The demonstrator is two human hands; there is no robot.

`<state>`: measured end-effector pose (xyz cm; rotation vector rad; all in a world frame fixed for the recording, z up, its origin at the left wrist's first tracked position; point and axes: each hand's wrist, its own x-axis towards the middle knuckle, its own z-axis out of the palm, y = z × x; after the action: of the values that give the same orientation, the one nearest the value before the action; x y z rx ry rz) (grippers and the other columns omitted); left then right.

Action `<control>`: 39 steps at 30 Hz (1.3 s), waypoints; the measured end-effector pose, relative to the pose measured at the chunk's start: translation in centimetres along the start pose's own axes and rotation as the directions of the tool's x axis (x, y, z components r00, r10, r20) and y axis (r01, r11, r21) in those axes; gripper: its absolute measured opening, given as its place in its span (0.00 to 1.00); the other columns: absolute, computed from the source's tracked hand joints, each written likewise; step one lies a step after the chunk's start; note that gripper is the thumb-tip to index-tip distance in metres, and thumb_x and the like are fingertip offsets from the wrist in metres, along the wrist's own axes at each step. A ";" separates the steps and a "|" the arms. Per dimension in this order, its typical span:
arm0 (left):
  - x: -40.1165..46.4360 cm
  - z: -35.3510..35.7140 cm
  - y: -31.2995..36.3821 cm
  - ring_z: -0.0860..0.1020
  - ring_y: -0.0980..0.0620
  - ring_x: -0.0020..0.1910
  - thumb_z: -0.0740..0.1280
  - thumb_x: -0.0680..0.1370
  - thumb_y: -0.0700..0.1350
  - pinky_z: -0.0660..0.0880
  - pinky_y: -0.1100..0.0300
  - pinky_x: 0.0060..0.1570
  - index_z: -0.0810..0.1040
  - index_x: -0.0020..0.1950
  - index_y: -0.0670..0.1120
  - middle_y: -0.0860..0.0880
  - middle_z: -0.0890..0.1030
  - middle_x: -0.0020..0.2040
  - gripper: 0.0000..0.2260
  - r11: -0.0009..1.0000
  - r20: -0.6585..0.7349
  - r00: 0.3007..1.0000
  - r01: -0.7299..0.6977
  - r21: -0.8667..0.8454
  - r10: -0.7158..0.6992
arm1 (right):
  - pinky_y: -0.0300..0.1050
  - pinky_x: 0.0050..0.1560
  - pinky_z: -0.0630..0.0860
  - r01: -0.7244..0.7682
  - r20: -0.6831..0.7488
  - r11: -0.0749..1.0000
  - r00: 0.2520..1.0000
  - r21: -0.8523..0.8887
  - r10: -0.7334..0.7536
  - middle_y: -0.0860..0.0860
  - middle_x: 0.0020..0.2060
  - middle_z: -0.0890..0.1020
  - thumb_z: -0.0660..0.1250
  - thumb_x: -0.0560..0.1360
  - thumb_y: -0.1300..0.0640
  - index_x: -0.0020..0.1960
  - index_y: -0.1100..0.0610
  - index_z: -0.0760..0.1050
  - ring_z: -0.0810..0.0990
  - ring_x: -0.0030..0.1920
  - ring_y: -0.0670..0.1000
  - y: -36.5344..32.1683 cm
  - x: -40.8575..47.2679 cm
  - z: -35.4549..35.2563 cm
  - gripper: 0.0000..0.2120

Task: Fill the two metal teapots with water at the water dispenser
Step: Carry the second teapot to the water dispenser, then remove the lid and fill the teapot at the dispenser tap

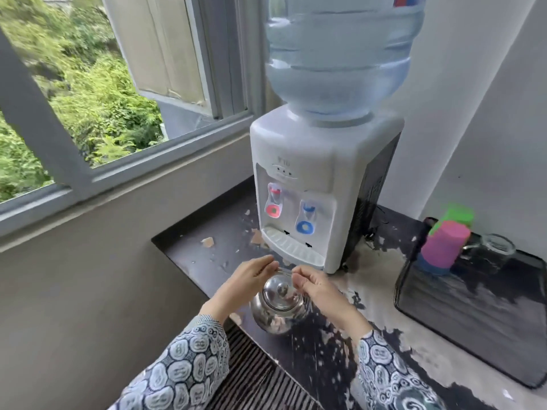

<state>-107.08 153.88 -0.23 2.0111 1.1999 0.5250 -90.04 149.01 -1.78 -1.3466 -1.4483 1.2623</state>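
Both hands' fingers [268, 266] pinch the lidded teapot's [279, 309] handle (below the dispenser [313, 179]).

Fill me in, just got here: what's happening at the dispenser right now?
A person holds one metal teapot by its thin wire handle, pinched by the left hand and the right hand. Its lid is on. The pot is in front of the water dispenser, below the drip tray, not under the red tap or blue tap. No water is running. Only one teapot is in view.
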 end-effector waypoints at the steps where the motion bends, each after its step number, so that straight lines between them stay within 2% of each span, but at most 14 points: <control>1: 1.1 0.0 -0.6 0.70 0.64 0.29 0.58 0.80 0.49 0.66 0.66 0.34 0.70 0.37 0.49 0.54 0.75 0.34 0.12 1.000 0.004 1.000 -0.006 -0.006 0.006 | 0.41 0.48 0.70 -0.018 -0.011 1.000 1.000 -0.010 0.018 0.41 0.32 0.76 0.60 0.78 0.56 0.39 0.51 0.73 0.73 0.37 0.41 0.6 1.1 -0.2 0.09; 3: 3.5 0.0 -1.5 0.71 0.66 0.31 0.58 0.80 0.47 0.66 0.69 0.34 0.67 0.34 0.55 0.56 0.73 0.32 0.14 1.000 -0.008 1.000 -0.029 -0.012 0.029 | 0.43 0.48 0.69 -0.039 -0.017 0.999 0.999 -0.025 0.038 0.46 0.33 0.74 0.60 0.78 0.56 0.38 0.49 0.72 0.72 0.38 0.44 1.3 3.7 -0.9 0.10; 9: 7.6 -0.8 -4.8 0.72 0.66 0.39 0.56 0.79 0.53 0.66 0.69 0.39 0.68 0.39 0.66 0.65 0.76 0.38 0.10 0.990 -0.013 0.991 -0.134 0.033 0.135 | 0.35 0.40 0.65 -0.067 -0.071 0.995 0.995 -0.069 0.062 0.43 0.29 0.70 0.61 0.77 0.57 0.35 0.48 0.70 0.68 0.31 0.38 1.9 8.2 -1.4 0.13; 11: 7.8 -1.1 -6.0 0.71 0.65 0.41 0.54 0.78 0.59 0.65 0.70 0.41 0.69 0.42 0.66 0.69 0.75 0.41 0.07 0.984 -0.026 0.984 -0.173 0.032 0.174 | 0.31 0.42 0.66 -0.039 -0.117 0.994 0.993 -0.100 0.027 0.42 0.30 0.74 0.62 0.76 0.59 0.36 0.46 0.71 0.72 0.34 0.35 1.9 8.4 -0.9 0.12; 13: 7.8 -0.9 -7.1 0.71 0.65 0.42 0.51 0.76 0.64 0.65 0.70 0.41 0.71 0.44 0.60 0.69 0.74 0.41 0.13 0.977 -0.033 0.977 -0.210 0.029 0.211 | 0.26 0.47 0.67 -0.001 -0.200 0.993 0.980 -0.117 -0.022 0.35 0.36 0.79 0.64 0.75 0.61 0.37 0.47 0.74 0.74 0.41 0.32 2.5 8.1 0.0 0.11; 16: 6.8 -0.2 -8.2 0.69 0.65 0.43 0.53 0.76 0.64 0.66 0.70 0.43 0.71 0.45 0.57 0.69 0.72 0.42 0.15 0.959 -0.035 0.959 -0.282 0.012 0.283 | 0.28 0.54 0.68 0.098 -0.270 0.966 0.949 -0.238 -0.162 0.25 0.44 0.75 0.66 0.73 0.57 0.46 0.46 0.75 0.74 0.50 0.34 3.6 6.8 1.2 0.06; 19: 6.0 -0.1 -9.1 0.71 0.62 0.45 0.57 0.75 0.63 0.67 0.70 0.44 0.72 0.44 0.59 0.67 0.71 0.44 0.11 0.952 -0.034 0.953 -0.303 -0.052 0.301 | 0.34 0.54 0.72 0.156 -0.277 0.931 0.927 -0.330 -0.253 0.34 0.44 0.78 0.64 0.73 0.50 0.48 0.48 0.78 0.76 0.50 0.39 4.6 5.8 1.8 0.07; 22: 5.9 -0.4 -9.4 0.71 0.63 0.48 0.61 0.73 0.63 0.67 0.73 0.46 0.73 0.42 0.60 0.68 0.72 0.48 0.09 0.945 -0.015 0.949 -0.315 -0.082 0.315 | 0.37 0.53 0.75 0.175 -0.337 0.891 0.881 -0.418 -0.331 0.44 0.46 0.80 0.63 0.75 0.51 0.53 0.49 0.79 0.78 0.49 0.42 5.0 5.2 2.3 0.09; 26: 6.1 -0.3 -11.2 0.69 0.64 0.52 0.65 0.71 0.61 0.67 0.73 0.50 0.79 0.42 0.58 0.64 0.74 0.47 0.09 0.924 0.067 0.922 -0.381 -0.033 0.382 | 0.39 0.58 0.75 0.220 -0.319 0.792 0.829 -0.569 -0.460 0.46 0.50 0.82 0.64 0.75 0.54 0.51 0.51 0.80 0.77 0.56 0.42 6.6 4.6 3.2 0.08; 29: 6.2 0.6 -13.2 0.69 0.62 0.51 0.72 0.69 0.52 0.70 0.68 0.48 0.80 0.41 0.57 0.63 0.73 0.46 0.03 0.895 0.117 0.892 -0.445 0.046 0.437 | 0.45 0.59 0.76 0.175 -0.294 0.726 0.833 -0.665 -0.469 0.46 0.55 0.81 0.64 0.75 0.57 0.51 0.50 0.80 0.75 0.61 0.44 8.2 4.4 4.4 0.09; 31: 6.6 0.7 -13.9 0.69 0.61 0.51 0.76 0.66 0.47 0.72 0.67 0.46 0.79 0.39 0.55 0.63 0.73 0.45 0.07 0.896 0.129 0.891 -0.443 0.035 0.435 | 0.46 0.60 0.75 0.118 -0.328 0.709 0.826 -0.696 -0.459 0.47 0.58 0.80 0.66 0.73 0.58 0.52 0.50 0.80 0.75 0.62 0.45 8.8 4.4 5.3 0.10; 33: 7.2 0.4 -14.2 0.70 0.61 0.51 0.74 0.67 0.52 0.72 0.66 0.48 0.79 0.39 0.55 0.62 0.75 0.45 0.06 0.899 0.154 0.889 -0.437 0.004 0.432 | 0.48 0.62 0.73 0.075 -0.367 0.698 0.808 -0.712 -0.462 0.48 0.59 0.79 0.67 0.73 0.56 0.52 0.50 0.81 0.75 0.63 0.45 8.6 4.4 6.0 0.09; 35: 7.5 -0.2 -13.9 0.71 0.62 0.52 0.72 0.68 0.59 0.70 0.66 0.52 0.79 0.41 0.56 0.63 0.77 0.44 0.09 0.912 0.152 0.900 -0.410 -0.030 0.409 | 0.48 0.61 0.73 0.035 -0.446 0.749 0.785 -0.661 -0.430 0.45 0.57 0.80 0.66 0.74 0.51 0.51 0.50 0.80 0.75 0.60 0.41 7.6 4.8 6.3 0.08; 39: 8.7 -0.9 -11.7 0.73 0.61 0.48 0.67 0.69 0.63 0.65 0.67 0.55 0.74 0.49 0.57 0.61 0.77 0.45 0.14 0.925 0.065 0.923 -0.381 0.002 0.380 | 0.46 0.62 0.72 -0.122 -0.586 0.839 0.768 -0.531 -0.259 0.41 0.57 0.75 0.63 0.73 0.47 0.56 0.48 0.75 0.72 0.60 0.40 4.8 7.2 5.2 0.13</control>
<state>-110.24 165.37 -8.64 2.2688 0.7743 0.6343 -95.03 155.11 -8.19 -1.8379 -1.3578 0.2285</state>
